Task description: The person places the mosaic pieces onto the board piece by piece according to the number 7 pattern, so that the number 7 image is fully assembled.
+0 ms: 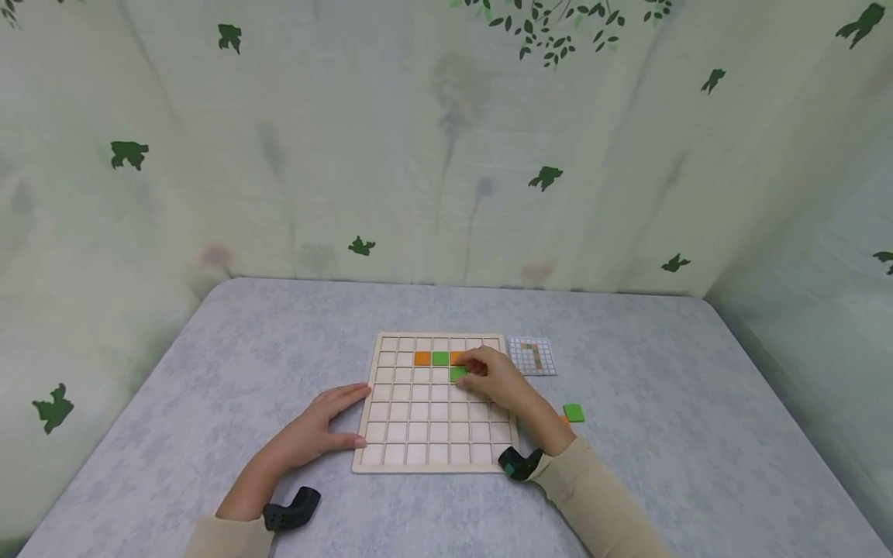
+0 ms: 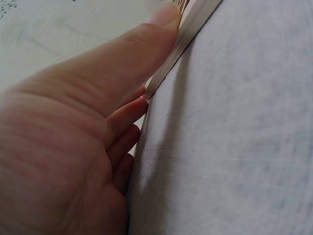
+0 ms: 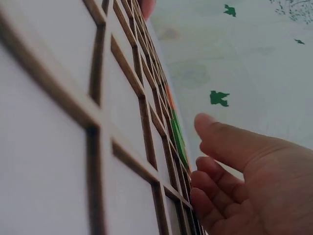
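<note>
A wooden grid board (image 1: pixel 436 468) with square white cells lies on the table. Along its second row from the back sit an orange tile (image 1: pixel 422 358), a green tile (image 1: pixel 440 358) and another orange tile (image 1: pixel 455 357), partly covered by fingers. Just in front of that last one lies a second green tile (image 1: pixel 456 374). My right hand (image 1: pixel 494 377) hovers over these tiles, its fingers loosely bent; the right wrist view shows nothing between thumb and fingertips. At the board's left edge, my left hand (image 1: pixel 321 426) rests with its thumb and fingers spread against the rim.
A small pattern card (image 1: pixel 533 356) lies beside the board's back right corner. Right of my right forearm are a loose green tile (image 1: pixel 574 413) and an orange tile (image 1: pixel 564 421), mostly hidden. A printed curtain (image 1: pixel 405 155) hangs behind the table (image 1: pixel 293 325).
</note>
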Motion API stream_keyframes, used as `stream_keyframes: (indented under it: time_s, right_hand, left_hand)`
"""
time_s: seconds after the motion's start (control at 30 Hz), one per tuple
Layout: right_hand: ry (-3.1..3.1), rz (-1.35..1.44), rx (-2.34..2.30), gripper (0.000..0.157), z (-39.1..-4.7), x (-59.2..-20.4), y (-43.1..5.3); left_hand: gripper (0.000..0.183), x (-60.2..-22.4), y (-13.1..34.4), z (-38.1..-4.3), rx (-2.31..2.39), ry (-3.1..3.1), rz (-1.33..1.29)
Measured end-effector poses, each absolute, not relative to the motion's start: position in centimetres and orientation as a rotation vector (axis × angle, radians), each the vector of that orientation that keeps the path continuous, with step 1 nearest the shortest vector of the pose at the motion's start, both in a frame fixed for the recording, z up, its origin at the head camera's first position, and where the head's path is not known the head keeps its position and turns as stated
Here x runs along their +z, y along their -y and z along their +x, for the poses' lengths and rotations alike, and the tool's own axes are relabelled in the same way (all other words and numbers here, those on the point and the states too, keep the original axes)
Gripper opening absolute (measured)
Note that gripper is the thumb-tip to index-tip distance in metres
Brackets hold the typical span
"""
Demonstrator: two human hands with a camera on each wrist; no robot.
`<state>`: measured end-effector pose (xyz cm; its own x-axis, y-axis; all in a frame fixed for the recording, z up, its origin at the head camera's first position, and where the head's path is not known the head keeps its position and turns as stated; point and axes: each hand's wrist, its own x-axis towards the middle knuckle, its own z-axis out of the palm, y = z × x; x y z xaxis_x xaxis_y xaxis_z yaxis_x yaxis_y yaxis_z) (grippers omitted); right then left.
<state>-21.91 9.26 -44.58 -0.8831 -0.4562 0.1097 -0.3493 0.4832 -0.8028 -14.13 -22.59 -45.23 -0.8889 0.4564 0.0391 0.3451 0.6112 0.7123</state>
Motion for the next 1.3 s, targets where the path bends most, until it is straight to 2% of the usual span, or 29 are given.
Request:
stream_keyframes:
  time_s: [0.33, 0.5, 0.63, 0.8, 1.07, 1.3]
  right_hand:
    - [-2.579, -0.765, -1.489, 0.041, -20.3, -41.7, -11.2]
    - [-2.626, -0.730, -1.494, 0.036, -17.9, -39.7, -13.1]
    - [-2.704, -0.737, -1.423, 0.035, -16.7, -39.9, -15.4]
    - [-2.748, -0.827, -1.335, 0.038, -16.2, -42.2, -18.3]
    - [-2.666, -0.766, -1.117, 0.039, -14.8, -43.8, -20.9]
    - [-2.640, -0.785, -0.986, 0.026, -14.8, -44.2, -21.2]
  left_hand:
    - [0.079, -45.4, 22.5, -14.2, 1.150, -2.677, 0.660]
    - [0.080, -45.4, 22.6, -14.2, 1.135, -2.684, 0.658]
    - [0.080, -45.3, 22.6, -14.2, 1.127, -2.683, 0.655]
    - [0.080, -45.4, 22.6, -14.2, 1.134, -2.677, 0.652]
    - [0.081, -45.5, 22.7, -14.3, 1.127, -2.682, 0.654]
    - [0.081, -45.4, 22.5, -14.3, 1.115, -2.687, 0.648]
